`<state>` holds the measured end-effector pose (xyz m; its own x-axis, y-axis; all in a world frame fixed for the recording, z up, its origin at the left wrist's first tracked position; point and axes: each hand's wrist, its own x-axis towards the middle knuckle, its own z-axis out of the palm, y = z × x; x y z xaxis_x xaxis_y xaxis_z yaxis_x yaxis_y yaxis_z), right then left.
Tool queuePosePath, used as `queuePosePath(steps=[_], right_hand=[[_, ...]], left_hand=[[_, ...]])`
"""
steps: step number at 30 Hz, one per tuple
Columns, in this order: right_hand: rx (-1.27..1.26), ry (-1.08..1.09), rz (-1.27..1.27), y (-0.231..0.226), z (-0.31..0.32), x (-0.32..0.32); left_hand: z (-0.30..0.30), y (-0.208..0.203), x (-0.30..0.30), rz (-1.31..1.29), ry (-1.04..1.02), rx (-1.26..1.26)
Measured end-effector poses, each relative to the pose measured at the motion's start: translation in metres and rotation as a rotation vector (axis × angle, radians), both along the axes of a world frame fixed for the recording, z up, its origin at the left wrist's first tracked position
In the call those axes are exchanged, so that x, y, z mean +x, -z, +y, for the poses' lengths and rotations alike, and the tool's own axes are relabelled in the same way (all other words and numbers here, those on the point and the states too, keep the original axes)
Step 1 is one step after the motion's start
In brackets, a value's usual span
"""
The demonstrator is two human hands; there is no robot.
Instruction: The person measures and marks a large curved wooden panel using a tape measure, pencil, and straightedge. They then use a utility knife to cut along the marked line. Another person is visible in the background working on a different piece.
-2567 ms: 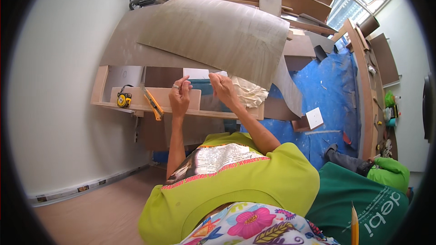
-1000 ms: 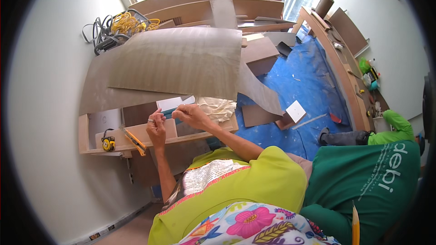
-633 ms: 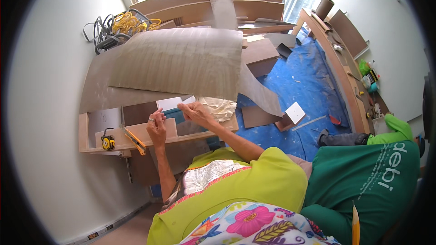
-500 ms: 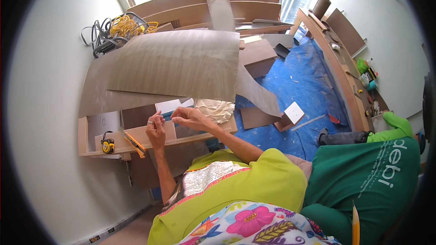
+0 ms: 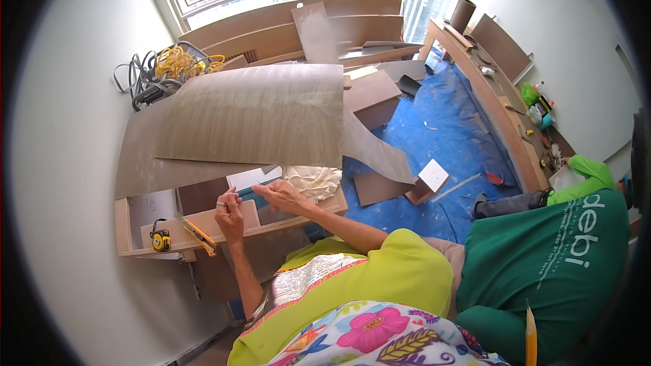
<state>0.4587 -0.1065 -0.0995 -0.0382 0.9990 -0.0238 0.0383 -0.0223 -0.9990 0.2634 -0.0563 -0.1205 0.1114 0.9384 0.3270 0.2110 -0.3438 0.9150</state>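
My left hand [image 5: 230, 215] is raised over the near edge of an open wooden box [image 5: 127, 232], a ring on one finger. Its fingertips are pinched together. Close on its right, my right hand [image 5: 279, 196] has thumb and fingers pressed together too. Whatever thin thing either pinch holds is too small to make out. Under the hands a teal item [image 5: 252, 198] shows in the box, next to a white piece [image 5: 245, 179]. A cream cloth [image 5: 313, 181] lies right of them. On the box's front edge are an orange utility knife [image 5: 199, 236] and a yellow-black tape measure [image 5: 161, 239].
Large wood-grain sheets [image 5: 258, 115] cover the box's far part. Coiled yellow and grey cables [image 5: 169, 68] lie at far left. Blue sheeting [image 5: 447, 142] covers the floor, with panel offcuts on it. At right a person in a green shirt [image 5: 542, 271] is close by. A pencil [image 5: 531, 339] juts up nearby.
The view has tilted, so the scene sits lower in the picture. My fingertips have drawn slightly apart, and the right fingers now look straighter.
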Motion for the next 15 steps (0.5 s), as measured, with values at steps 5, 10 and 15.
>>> queuePosePath(steps=[5, 10, 15], right_hand=[[0.113, -0.078, -0.009, -0.001, -0.001, -0.002], [0.271, -0.035, 0.010, 0.011, 0.003, -0.015], [0.234, 0.082, 0.032, 0.011, 0.003, -0.011]], left_hand=[[0.000, -0.004, 0.008, 0.001, 0.004, 0.015], [-0.002, -0.010, 0.004, 0.033, -0.009, 0.033], [0.000, -0.004, 0.000, 0.001, -0.007, 0.036]])
